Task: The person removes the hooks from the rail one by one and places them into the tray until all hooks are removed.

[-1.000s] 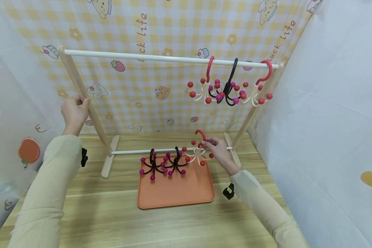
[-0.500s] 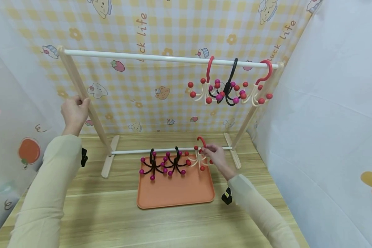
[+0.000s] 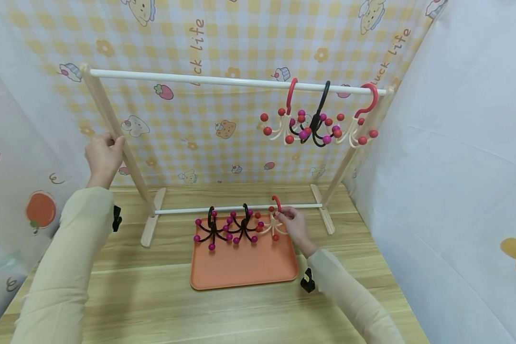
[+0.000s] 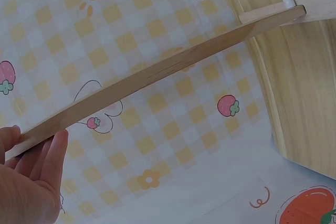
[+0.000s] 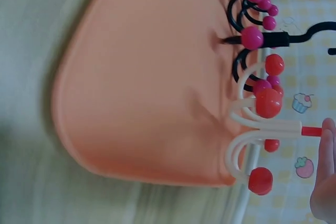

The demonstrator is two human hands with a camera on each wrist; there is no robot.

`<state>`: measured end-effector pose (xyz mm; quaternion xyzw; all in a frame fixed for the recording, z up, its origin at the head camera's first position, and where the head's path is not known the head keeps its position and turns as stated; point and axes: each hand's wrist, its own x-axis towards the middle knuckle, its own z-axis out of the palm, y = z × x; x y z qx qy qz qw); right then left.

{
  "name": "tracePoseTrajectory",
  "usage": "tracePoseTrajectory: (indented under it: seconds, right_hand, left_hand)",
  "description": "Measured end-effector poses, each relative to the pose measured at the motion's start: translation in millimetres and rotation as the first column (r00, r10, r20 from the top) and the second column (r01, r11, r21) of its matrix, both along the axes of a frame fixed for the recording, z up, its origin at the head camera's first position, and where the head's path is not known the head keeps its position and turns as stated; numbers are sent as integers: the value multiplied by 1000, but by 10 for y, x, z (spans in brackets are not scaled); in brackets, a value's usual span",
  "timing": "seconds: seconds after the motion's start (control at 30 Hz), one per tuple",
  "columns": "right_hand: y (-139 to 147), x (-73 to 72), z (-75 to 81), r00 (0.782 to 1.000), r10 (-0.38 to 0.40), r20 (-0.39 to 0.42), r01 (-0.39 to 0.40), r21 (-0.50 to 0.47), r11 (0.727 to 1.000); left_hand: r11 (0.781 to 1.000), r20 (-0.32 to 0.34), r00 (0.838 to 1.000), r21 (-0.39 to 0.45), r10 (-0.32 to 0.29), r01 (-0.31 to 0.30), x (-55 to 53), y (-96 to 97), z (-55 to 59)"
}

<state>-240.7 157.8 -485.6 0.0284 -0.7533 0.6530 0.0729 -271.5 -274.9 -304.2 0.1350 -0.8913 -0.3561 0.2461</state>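
Note:
My left hand (image 3: 104,155) grips the left wooden post (image 3: 133,165) of a rack; the left wrist view shows thumb and fingers around this post (image 4: 157,78). At the tray's back right corner, my right hand (image 3: 294,228) pinches the red hook of a white claw hanger (image 5: 278,126) with red ball tips, which stands upright with its arms low over the orange tray (image 3: 241,267). Two black claw hangers, one on the left (image 3: 212,228) and one in the middle (image 3: 243,223), with magenta balls, stand on the tray beside it.
From the white top rod (image 3: 189,78) hang a white hanger (image 3: 288,107), a black hanger (image 3: 316,122) and another white hanger (image 3: 374,98), all toward the right. A lower rod (image 3: 180,210) runs behind the tray. Fabric walls enclose the wooden table (image 3: 155,306).
My right hand has come down and slightly left with the white hanger, bringing it low to the tray beside the black ones. My left hand stays on the post.

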Motion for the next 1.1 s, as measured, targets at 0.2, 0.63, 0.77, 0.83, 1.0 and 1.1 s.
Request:
tracePoseTrajectory:
  seconds: [0.2,0.63,0.77,0.83,1.0,1.1]
  right_hand:
    - [-56,45,-77,999,-41,10,40,40,998]
    - [-130,140,-87,999,-41,2,41,-33,999]
    - [-158,217,27,1000,-25,1,25,-37,999]
    - [-160,232,43,1000,-21,-6,20,-33,999]
    - [-72,102,-249,998,-7,-65,5,-32,999]
    - [-19,49,-382,995,-19,-98,18,-15,1000]
  left_hand:
    - [1000,0,1000,9,-6,6,0,3,6]
    - [1000,11,1000,15,-11,11,0,-1,0]
    - [1000,9,1000,17,-12,12,-2,-2,2]
    - [1000,8,1000,16,-10,10,0,-1,3]
    - [1000,2,1000,7,-6,6,6,9,8]
    - [1000,-1,1000,3,-2,2,12,17,10]
